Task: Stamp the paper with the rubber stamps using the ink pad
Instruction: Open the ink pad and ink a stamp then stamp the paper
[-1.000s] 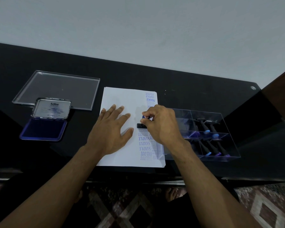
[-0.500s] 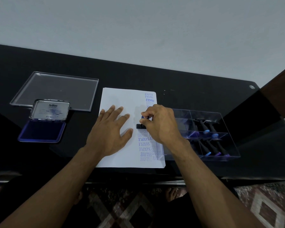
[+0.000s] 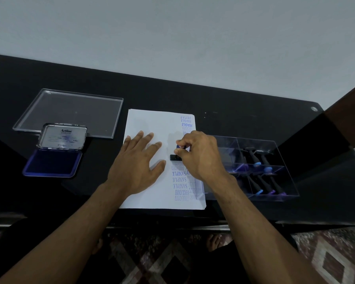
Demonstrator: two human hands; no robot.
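Stamping is underway at frame centre: my right hand [image 3: 201, 156] is pinching the rubber stamp [image 3: 175, 157] down onto the paper [image 3: 152, 124] while my left hand [image 3: 135, 167] is lying flat, steadying it; next, probably re-inking at the ink pad [image 3: 51, 163], lower left.

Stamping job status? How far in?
Done: a column of blue prints (FRAGILE, SAMPLE, FAX OUT) runs down the paper's right side. In hand: the right hand presses a stamp onto the paper mid-column while the left hand lies flat on the sheet. Left: more stamps sit in the clear box; the ink pad is open.
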